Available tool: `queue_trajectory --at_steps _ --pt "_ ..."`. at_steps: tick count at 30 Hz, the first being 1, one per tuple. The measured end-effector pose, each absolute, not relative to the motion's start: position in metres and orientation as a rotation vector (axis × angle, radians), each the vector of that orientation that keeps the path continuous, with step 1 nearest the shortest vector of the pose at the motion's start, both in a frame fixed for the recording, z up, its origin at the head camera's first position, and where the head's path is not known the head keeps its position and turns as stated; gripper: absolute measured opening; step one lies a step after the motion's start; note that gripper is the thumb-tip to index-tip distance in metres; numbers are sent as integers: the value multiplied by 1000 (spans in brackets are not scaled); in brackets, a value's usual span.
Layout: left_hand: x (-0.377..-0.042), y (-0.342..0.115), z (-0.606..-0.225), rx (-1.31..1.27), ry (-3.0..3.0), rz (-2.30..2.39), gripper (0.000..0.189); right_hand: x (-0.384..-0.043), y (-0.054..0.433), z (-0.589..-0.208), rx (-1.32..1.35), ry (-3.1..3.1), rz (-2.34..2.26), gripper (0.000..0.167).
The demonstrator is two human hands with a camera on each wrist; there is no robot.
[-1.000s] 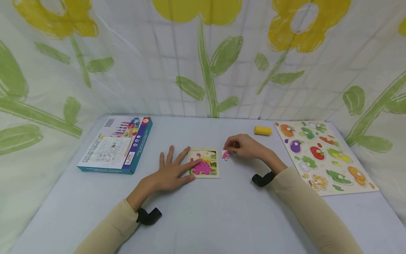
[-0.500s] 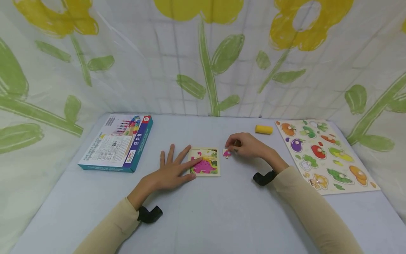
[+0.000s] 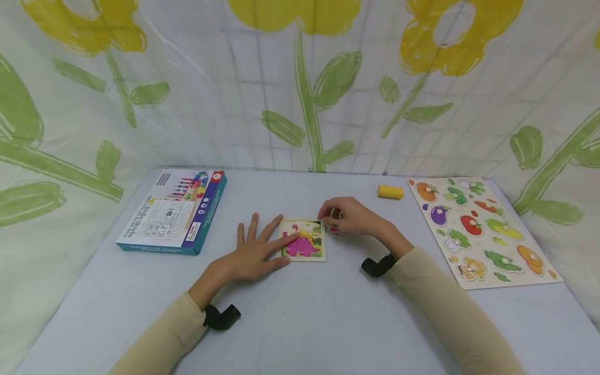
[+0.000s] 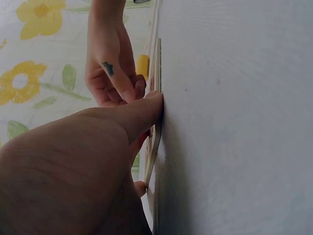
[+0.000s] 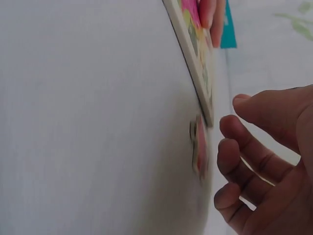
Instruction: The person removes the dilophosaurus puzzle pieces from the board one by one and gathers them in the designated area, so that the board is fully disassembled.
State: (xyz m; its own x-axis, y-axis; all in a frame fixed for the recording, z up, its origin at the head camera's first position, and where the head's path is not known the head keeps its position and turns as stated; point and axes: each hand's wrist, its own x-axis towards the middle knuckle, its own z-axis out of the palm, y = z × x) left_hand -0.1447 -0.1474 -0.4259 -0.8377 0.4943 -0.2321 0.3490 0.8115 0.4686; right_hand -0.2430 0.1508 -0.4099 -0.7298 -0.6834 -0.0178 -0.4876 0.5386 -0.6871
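Note:
A small square jigsaw puzzle [image 3: 303, 248] with a pink dinosaur picture lies in a pale frame on the table. My left hand [image 3: 253, 258] has its fingers spread: the index finger rests on the picture and the thumb touches the frame's lower left edge. At the puzzle's upper right corner is my right hand [image 3: 353, 216], fingers loosely bent. In the right wrist view, the thumb and fingertips of that hand [image 5: 274, 161] stand apart with nothing between them. A loose pink puzzle piece [image 5: 200, 147] lies on the table beside the frame, partly hidden under the hand in the head view.
A flat cardboard box [image 3: 159, 221] with a blue side lies at the left. Toward the back right is a yellow cylinder [image 3: 390, 192]. A vegetable peg board [image 3: 503, 242] lies at the right. A flower-printed curtain [image 3: 187, 104] stands behind the table.
My right hand has shifted left from the loose piece, and its fingertips now reach the puzzle's upper right corner. The piece stays on the table. My left hand keeps its place.

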Motion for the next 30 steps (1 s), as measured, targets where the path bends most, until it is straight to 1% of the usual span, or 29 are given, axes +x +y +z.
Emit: queue_trajectory --at_steps 5,9,20,30 --pt "-144 -146 -425 635 2646 604 62 -241 129 -408 -1028 2475 -941 15" --pt "-143 -145 -424 631 2641 616 63 -242 117 -408 -1050 2449 -894 23" --pt "-145 -147 -425 634 2646 590 63 -245 104 -403 -1139 2396 -692 38" --pt "-146 -147 -426 633 2647 604 63 -246 100 -398 -1114 2367 -636 39"
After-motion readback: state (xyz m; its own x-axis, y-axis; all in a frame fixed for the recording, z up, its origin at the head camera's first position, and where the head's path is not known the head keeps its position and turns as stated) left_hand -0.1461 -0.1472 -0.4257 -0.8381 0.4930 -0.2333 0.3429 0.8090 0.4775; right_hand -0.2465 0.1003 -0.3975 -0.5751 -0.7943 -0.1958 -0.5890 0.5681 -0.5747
